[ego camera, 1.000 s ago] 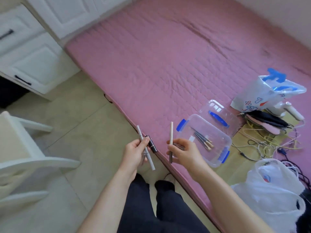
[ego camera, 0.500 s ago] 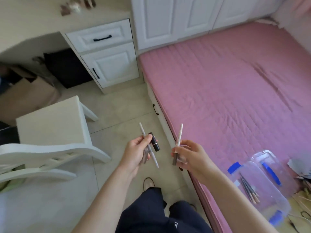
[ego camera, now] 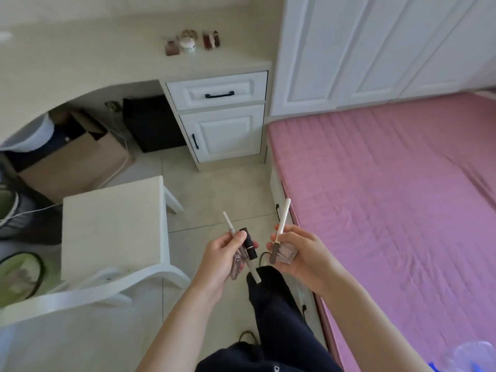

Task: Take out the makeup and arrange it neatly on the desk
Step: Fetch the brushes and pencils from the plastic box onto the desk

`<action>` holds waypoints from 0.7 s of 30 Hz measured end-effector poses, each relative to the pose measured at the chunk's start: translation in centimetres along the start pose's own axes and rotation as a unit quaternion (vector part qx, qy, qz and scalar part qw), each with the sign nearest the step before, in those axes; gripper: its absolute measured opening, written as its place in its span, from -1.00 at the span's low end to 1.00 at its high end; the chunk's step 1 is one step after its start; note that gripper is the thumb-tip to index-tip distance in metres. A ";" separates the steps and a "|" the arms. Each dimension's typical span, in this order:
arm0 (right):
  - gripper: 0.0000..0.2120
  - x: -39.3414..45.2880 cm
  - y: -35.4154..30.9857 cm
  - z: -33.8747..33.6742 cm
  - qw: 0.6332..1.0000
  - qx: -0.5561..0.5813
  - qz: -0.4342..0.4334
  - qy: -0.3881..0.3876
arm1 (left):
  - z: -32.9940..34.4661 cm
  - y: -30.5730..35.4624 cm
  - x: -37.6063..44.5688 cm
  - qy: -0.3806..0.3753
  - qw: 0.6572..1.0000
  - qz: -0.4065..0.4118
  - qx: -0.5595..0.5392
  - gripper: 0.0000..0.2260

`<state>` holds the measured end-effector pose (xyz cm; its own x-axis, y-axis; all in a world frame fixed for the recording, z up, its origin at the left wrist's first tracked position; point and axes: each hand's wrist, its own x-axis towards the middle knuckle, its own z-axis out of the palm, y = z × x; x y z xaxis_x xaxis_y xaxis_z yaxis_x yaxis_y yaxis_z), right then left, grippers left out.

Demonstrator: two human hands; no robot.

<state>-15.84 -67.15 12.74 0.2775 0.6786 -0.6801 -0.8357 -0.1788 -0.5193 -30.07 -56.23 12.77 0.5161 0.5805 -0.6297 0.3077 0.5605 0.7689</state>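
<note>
both hands full of makeup, held over the floor between chair and bed

the clear box [ego camera: 475, 355] at the lower right corner is cut off, its contents unreadable. left hand [ego camera: 220, 255] grips a thin white pencil [ego camera: 239, 244], a dark lipstick tube [ego camera: 248, 244] and a clear pinkish tube [ego camera: 237, 264] that is hard to make out. right hand [ego camera: 299, 255] grips a white-and-brown pencil [ego camera: 281, 226] and a clear bottle [ego camera: 285, 252]. small blurred items [ego camera: 192, 42] sit on the counter [ego camera: 80, 63].

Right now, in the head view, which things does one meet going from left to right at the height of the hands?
White chair → left hand → slim white pencil → dark lipstick → taller white pencil → right hand → pink bed.
</note>
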 end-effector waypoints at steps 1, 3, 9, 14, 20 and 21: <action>-0.86 1.1 -1.1 0.7 1.000 0.001 0.005 -0.013 | 0.0 0.9 1.1 0.006 1.000 0.002 -0.002 -0.76; -0.86 3.4 -3.6 2.0 0.999 -0.006 0.008 -0.033 | 0.1 2.9 3.4 0.021 1.000 0.005 -0.011 -0.76; -0.85 10.7 -12.1 5.9 0.997 -0.053 0.015 -0.052 | 1.1 10.3 10.4 0.024 0.996 0.004 -0.083 -0.75; -0.87 16.2 -18.3 8.9 0.995 -0.093 0.014 -0.045 | 1.4 16.0 15.6 0.027 0.992 0.014 -0.122 -0.75; -0.91 21.7 -23.0 12.3 0.990 -0.136 -0.009 -0.036 | 0.5 21.3 21.1 0.050 0.992 0.035 -0.115 -0.75; -0.90 22.7 -23.6 12.9 0.989 -0.144 -0.013 -0.032 | 0.2 22.0 22.0 0.052 0.991 0.035 -0.121 -0.75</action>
<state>4.03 -38.36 16.24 0.2592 0.7273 -0.6355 -0.6558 -0.3505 -0.6686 -11.74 -31.22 15.86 0.4399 0.6739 -0.5936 0.0662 0.6348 0.7698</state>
